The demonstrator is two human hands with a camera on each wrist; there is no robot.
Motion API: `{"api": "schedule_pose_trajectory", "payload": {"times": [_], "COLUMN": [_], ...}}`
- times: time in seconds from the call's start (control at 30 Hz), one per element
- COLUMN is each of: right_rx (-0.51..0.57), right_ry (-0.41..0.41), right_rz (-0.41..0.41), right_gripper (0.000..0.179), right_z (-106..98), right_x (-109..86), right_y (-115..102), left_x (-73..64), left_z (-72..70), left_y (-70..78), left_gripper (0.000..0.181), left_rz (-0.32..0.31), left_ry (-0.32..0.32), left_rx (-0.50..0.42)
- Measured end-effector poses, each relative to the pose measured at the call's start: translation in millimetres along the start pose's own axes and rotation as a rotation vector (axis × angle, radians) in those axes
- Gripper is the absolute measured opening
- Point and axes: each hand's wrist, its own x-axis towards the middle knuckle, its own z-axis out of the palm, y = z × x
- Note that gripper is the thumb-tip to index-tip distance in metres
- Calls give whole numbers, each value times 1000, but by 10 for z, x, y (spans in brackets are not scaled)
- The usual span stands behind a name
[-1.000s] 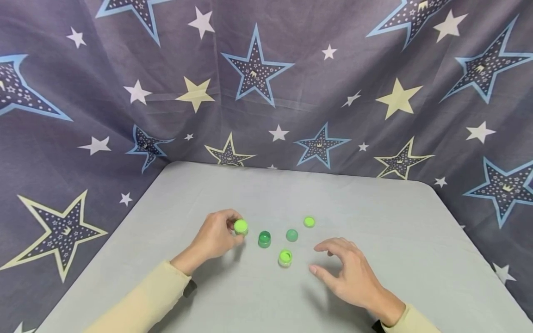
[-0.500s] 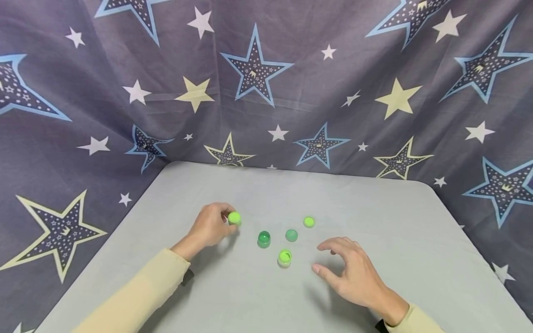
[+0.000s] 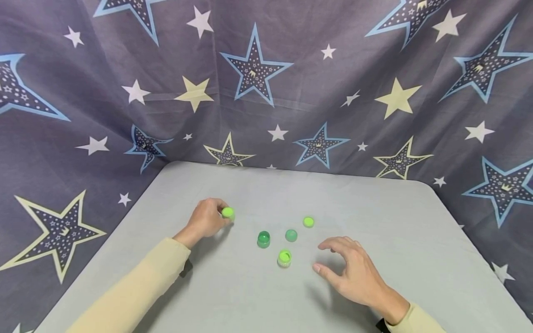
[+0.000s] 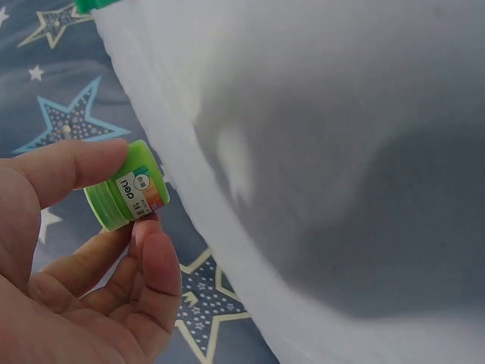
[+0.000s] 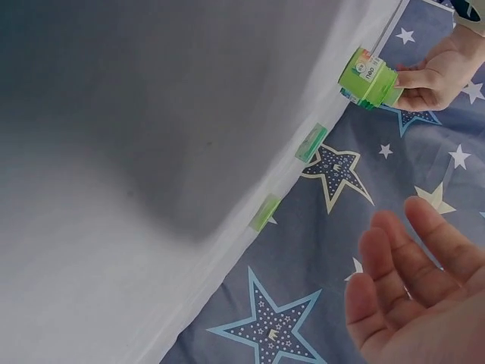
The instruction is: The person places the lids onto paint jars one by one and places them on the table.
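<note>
My left hand (image 3: 205, 218) pinches a small light green jar with its lid on (image 3: 228, 213) between thumb and fingers, at the left of the table. Up close in the left wrist view, this paint jar (image 4: 130, 186) shows a "deli" label. An uncapped light green jar (image 3: 285, 259) stands near the middle, and a darker green jar (image 3: 263, 239) stands behind it to the left. Beside them lie a teal-green lid (image 3: 291, 235) and a light green lid (image 3: 308, 222). My right hand (image 3: 351, 273) holds nothing; its fingers are relaxed, apart from the uncapped jar.
A pale grey cloth covers the table (image 3: 399, 222). Behind it and at both sides hangs a dark curtain (image 3: 166, 46) with stars, meeting the table's back edge.
The left hand has carried the light green jar leftward and toward the back of the table. The right hand has shifted slightly right. The other jars and lids stay in place.
</note>
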Motion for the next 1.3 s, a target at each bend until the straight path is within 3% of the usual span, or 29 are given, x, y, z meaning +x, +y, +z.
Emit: {"api": "schedule_pose_trajectory", "payload": {"times": [0.37,0.67,0.9,1.3], "right_rx": [7,14,12,32], "right_ry": [-5,-3,-2,1], "right_rz": [7,-3,-1,27], "right_gripper": [34,35,35,35], "right_z": [0,5,4,-16], "right_x": [2,10,15,25], "right_y": [7,21,23,31], "left_x": [65,61,10,-212], "left_z": [13,35,18,72], "left_y": [-133,-148,-23,197], "left_gripper": [33,45,66,61], "left_rz": [-52,-25,20,136], "left_ry": [-62,-51,-1,82], "left_rx": [49,90,130,68]}}
